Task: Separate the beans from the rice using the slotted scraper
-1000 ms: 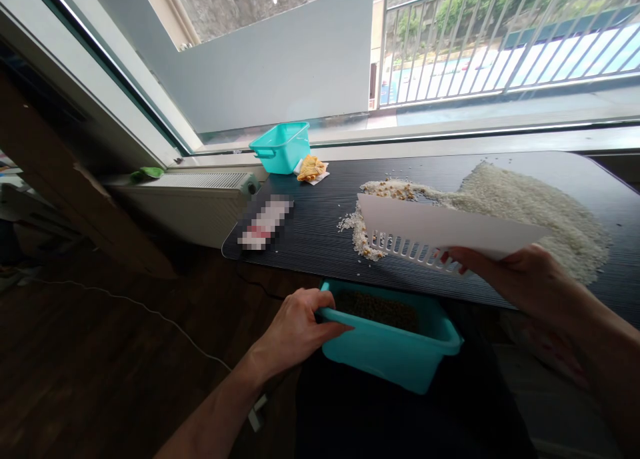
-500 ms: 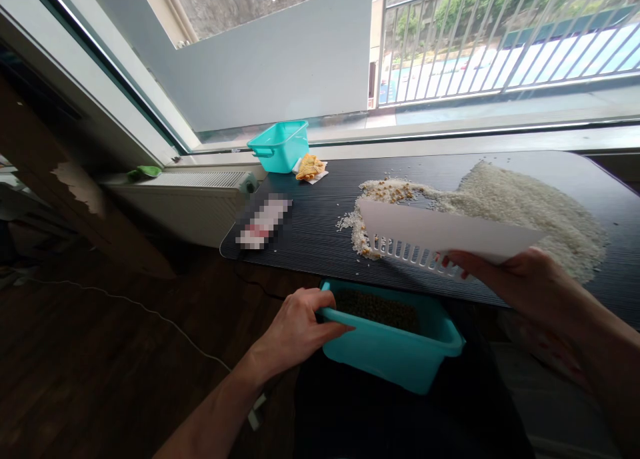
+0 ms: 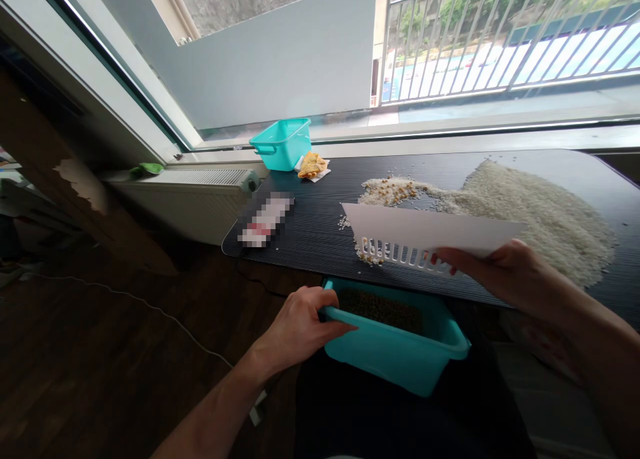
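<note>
My left hand (image 3: 305, 326) grips the near-left rim of a turquoise plastic bin (image 3: 390, 349), held just below the table's front edge. Small dark brownish grains (image 3: 383, 310) lie inside it. Above the tabletop, my right hand (image 3: 500, 262) is closed on a white slotted plastic panel (image 3: 425, 229), its row of slots along the lower edge. Behind and partly under the panel are white rice-like grains (image 3: 535, 206), a wide heap at the right. A narrower patch with yellowish kernels (image 3: 395, 191) mixed in runs to the left.
The black wood-grain table (image 3: 320, 212) stands against a window. At its back left are another turquoise bin (image 3: 285, 142) and a yellow crumpled item (image 3: 313, 166) on white paper. A blurred-out flat object (image 3: 265, 220) lies at the left end. A radiator (image 3: 200, 189) is beyond; a cable (image 3: 170, 319) crosses the floor.
My right hand has moved the slotted panel left, over the left end of the grain patch. My left hand keeps its hold on the bin's rim.
</note>
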### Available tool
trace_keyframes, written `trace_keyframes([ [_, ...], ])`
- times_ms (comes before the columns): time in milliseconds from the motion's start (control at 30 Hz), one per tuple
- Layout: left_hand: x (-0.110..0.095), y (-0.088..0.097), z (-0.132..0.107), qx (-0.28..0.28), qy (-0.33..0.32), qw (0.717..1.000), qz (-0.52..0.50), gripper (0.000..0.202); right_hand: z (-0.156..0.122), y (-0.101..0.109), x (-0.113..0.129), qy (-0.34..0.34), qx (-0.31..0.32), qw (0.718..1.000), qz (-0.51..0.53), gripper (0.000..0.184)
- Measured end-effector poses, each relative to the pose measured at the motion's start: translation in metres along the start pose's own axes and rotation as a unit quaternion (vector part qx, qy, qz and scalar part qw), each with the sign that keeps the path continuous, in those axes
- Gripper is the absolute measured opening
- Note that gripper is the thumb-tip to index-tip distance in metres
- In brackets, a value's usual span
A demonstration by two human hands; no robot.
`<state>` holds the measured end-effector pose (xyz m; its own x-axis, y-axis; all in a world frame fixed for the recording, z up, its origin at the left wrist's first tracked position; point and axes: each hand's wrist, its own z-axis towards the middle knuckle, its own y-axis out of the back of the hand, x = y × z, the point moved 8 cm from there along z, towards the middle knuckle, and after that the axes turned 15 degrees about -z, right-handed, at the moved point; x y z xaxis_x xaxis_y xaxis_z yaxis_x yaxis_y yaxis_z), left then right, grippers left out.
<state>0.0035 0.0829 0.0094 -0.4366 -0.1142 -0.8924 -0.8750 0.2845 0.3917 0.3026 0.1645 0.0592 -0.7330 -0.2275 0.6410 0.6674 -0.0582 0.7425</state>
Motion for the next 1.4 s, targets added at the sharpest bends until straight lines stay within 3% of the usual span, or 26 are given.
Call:
trace_keyframes([
  [233,0.0,-0.001,0.001,-0.004,0.002,1.0,-0.009,0.038,-0.009,0.012,-0.008,-0.006,0.003,1.0,-0.023,0.076],
  [467,-0.001,0.0,0.001,0.002,0.0,1.0,-0.007,0.037,-0.024,0.024,-0.035,-0.072,-0.029,0.996,-0.049,0.07],
  [667,0.001,0.001,0.001,-0.003,0.003,1.0,-0.007,0.041,-0.027,0.024,-0.03,-0.057,-0.013,0.997,-0.049,0.063],
  [867,0.004,0.002,0.0,-0.004,0.008,1.0,-0.012,0.04,-0.027,0.015,-0.034,-0.045,-0.011,0.998,-0.04,0.07],
  [1067,0.006,0.003,0.0,-0.006,0.017,1.0,-0.012,0.038,-0.023,0.001,-0.014,0.006,0.01,1.0,0.0,0.066],
  [1200,0.007,0.004,-0.001,-0.007,0.015,1.0,-0.019,0.039,-0.023,0.002,-0.009,-0.008,0.024,1.0,-0.001,0.074],
  [1400,0.009,0.005,-0.001,-0.007,0.013,0.999,-0.033,0.04,-0.025,0.0,-0.01,-0.01,0.028,1.0,0.004,0.07],
])
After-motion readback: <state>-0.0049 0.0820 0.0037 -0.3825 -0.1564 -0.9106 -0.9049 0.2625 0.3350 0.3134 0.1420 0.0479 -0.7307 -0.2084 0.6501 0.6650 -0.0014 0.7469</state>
